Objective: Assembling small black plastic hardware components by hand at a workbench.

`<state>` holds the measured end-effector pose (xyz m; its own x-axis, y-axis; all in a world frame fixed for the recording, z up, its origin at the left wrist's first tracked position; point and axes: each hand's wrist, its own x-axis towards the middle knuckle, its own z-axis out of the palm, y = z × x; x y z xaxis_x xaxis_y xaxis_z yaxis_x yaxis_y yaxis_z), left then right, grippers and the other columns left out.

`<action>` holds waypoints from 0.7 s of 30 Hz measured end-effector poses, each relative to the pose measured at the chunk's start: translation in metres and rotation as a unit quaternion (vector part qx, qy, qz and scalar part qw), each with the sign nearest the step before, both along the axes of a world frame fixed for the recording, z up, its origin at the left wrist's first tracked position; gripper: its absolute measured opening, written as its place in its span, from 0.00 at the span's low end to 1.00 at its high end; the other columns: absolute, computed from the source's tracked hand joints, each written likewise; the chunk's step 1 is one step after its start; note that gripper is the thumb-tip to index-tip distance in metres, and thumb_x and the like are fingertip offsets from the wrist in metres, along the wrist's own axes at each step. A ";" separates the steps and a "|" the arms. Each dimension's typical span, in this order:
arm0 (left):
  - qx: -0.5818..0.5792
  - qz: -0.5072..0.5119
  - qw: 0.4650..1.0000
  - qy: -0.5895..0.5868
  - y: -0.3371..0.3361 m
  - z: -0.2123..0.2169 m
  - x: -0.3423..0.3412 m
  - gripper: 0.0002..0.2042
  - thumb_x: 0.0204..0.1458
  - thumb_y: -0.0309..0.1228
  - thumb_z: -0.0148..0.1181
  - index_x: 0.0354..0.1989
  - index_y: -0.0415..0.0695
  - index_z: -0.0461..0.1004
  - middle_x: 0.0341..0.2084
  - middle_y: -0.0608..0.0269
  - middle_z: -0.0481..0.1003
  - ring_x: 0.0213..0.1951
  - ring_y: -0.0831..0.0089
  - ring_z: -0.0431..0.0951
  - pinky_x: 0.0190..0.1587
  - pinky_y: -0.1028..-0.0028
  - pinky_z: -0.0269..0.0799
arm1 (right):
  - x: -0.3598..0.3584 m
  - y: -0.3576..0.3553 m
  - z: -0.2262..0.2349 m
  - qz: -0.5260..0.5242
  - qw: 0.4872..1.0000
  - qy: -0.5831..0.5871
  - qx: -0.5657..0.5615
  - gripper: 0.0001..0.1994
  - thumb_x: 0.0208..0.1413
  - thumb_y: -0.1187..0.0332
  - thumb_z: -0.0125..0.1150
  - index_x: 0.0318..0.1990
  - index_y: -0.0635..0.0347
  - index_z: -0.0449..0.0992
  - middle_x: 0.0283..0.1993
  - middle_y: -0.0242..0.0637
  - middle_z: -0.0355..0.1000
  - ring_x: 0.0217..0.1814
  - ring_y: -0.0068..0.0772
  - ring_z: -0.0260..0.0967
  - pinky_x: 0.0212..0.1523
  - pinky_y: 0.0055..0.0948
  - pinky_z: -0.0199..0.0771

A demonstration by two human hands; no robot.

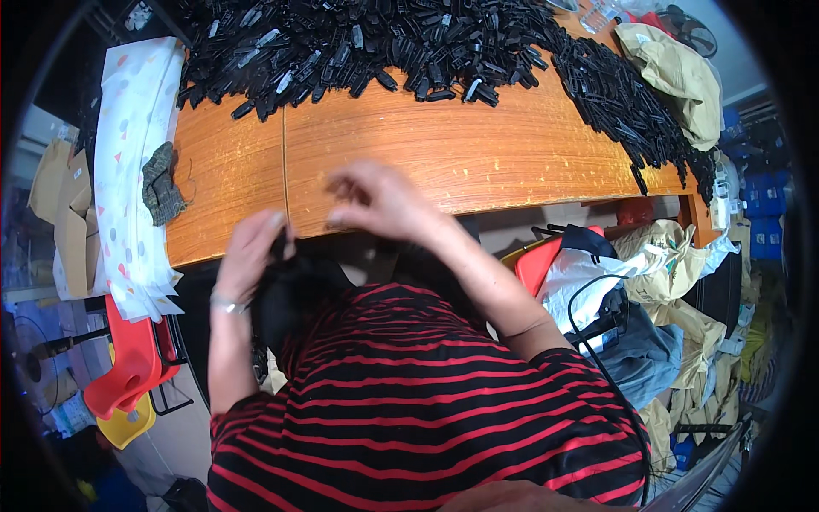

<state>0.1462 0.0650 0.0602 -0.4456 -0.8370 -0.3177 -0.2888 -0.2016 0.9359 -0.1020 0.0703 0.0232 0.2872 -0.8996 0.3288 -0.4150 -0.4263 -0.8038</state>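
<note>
At the table's near edge my left hand [250,253], with a metal band at its wrist, has its fingers bent together. Something small and dark shows at the fingertips, too blurred to name. To its right, over the wooden table [478,154], my right hand [380,203] is smeared by motion; its thumb and fingers are apart and no object shows between them. A wide heap of small black plastic pieces [367,47], some with pale glints, covers the far side of the table. More slender black pieces [614,98] lie in a band along the right.
A dark patterned cloth [161,183] and a white spotted sheet [128,171] lie at the table's left end. Brown paper bags [678,77] stand at the right. A red chair [128,367] is at lower left; bags and clothing [640,350] crowd the lower right.
</note>
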 end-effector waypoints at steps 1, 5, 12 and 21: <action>-0.049 0.016 0.996 -0.075 0.007 -0.006 0.031 0.17 0.63 0.39 0.47 0.30 0.38 0.73 0.20 0.67 0.71 0.25 0.79 0.70 0.27 0.77 0.64 | -0.015 -0.009 0.002 -0.084 0.994 0.062 -0.033 0.18 0.47 0.63 0.69 0.44 0.60 0.75 0.32 0.40 0.72 0.33 0.34 0.73 0.34 0.30 0.74; -0.136 0.029 0.898 -0.418 0.043 -0.019 0.146 0.09 0.49 0.33 0.63 0.30 0.38 0.78 0.21 0.54 0.77 0.26 0.59 0.78 0.33 0.69 0.71 | -0.076 -0.057 0.016 -0.347 0.906 0.229 -0.072 0.18 0.49 0.67 0.64 0.49 0.57 0.75 0.46 0.47 0.68 0.45 0.45 0.71 0.45 0.40 0.74; -0.084 0.046 0.958 -0.270 0.036 -0.007 0.128 0.11 0.55 0.28 0.58 0.43 0.35 0.75 0.28 0.63 0.78 0.32 0.77 0.77 0.40 0.77 0.71 | -0.098 -0.099 -0.002 -0.334 0.864 0.373 -0.049 0.21 0.45 0.79 0.56 0.51 0.55 0.75 0.48 0.47 0.65 0.52 0.50 0.63 0.48 0.42 0.73; -0.349 -0.020 0.920 -0.177 -0.042 -0.006 -0.031 0.10 0.54 0.26 0.57 0.44 0.38 0.74 0.35 0.59 0.78 0.38 0.70 0.79 0.41 0.72 0.72 | -0.072 -0.058 -0.002 -0.164 0.957 0.205 -0.124 0.17 0.47 0.79 0.60 0.46 0.57 0.77 0.48 0.44 0.69 0.50 0.48 0.70 0.48 0.38 0.73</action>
